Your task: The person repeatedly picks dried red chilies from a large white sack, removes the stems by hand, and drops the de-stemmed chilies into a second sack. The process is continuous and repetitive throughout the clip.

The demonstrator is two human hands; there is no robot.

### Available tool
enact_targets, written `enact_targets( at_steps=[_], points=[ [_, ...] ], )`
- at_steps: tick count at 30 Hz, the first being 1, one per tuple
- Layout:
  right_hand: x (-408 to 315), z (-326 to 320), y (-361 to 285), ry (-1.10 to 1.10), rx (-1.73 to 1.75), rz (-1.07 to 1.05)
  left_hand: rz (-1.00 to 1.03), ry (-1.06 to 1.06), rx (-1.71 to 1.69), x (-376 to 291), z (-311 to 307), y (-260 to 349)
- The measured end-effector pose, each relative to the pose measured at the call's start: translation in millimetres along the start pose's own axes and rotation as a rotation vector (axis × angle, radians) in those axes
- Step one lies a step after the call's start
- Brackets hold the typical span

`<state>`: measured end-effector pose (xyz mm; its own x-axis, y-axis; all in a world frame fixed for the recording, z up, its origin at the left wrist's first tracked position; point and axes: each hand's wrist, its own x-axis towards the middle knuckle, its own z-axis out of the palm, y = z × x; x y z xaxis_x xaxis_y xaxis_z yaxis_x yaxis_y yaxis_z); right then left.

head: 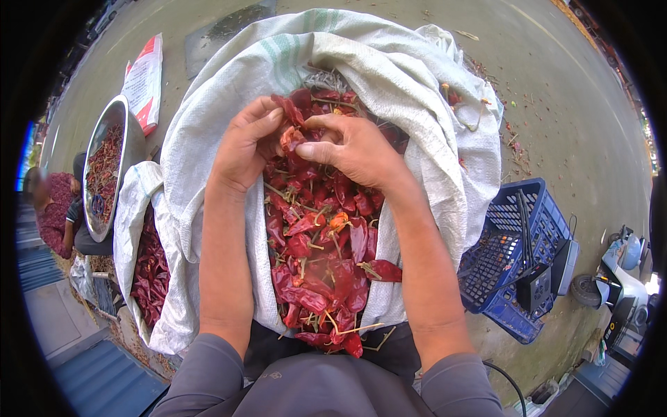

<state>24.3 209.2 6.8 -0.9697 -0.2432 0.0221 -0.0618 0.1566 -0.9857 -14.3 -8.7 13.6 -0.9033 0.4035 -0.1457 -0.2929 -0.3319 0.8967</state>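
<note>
A large white woven sack (417, 88) lies with its mouth spread before me, full of dried red chili peppers (312, 281), many with stems on. Over the far part of the heap, my left hand (242, 138) grips a dark red chili pepper (289, 110) between thumb and fingers. Close beside it, my right hand (354, 151) pinches an orange-red chili pepper (291, 139) with thumb and forefinger. The fingers of both hands nearly meet, and their far sides are hidden. A single orange pepper (339, 221) stands out among the red ones below.
To the left stands a smaller white sack (177, 292) of chilies. Behind it a metal basin (125, 112) holds stems and peppers, near a seated person (54, 213). On the right are a blue plastic crate (521, 193), a black device (534, 286) and a scooter (617, 292).
</note>
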Motion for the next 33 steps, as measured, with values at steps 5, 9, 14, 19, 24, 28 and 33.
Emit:
enact_targets(
  at_steps=[5, 9, 14, 19, 24, 28, 33],
  points=[
    [-3, 2, -2, 0.138, -0.185, -0.102, -0.034, 0.045, 0.091, 0, 10, -5],
    [3, 2, 2, 0.196, 0.066, -0.039, -0.053, -0.003, 0.045, -1, 9, -5],
    [1, -3, -1, 0.205, 0.432, 0.109, 0.015, 0.085, 0.055, 1, 9, -4],
    [-3, -11, -8, 0.034, 0.625, 0.308, 0.235, 0.112, 0.429, -3, 24, -10],
    [1, 5, -3, 0.181, -0.093, -0.062, 0.001, 0.014, 0.053, -3, 27, -3],
    [-2, 16, 2, 0.033, -0.124, -0.142, 0.036, 0.156, 0.104, 2, 24, -6],
    [4, 14, 3, 0.304, -0.17, -0.07, 0.106, 0.419, 0.244, 11, 7, -1]
  ],
)
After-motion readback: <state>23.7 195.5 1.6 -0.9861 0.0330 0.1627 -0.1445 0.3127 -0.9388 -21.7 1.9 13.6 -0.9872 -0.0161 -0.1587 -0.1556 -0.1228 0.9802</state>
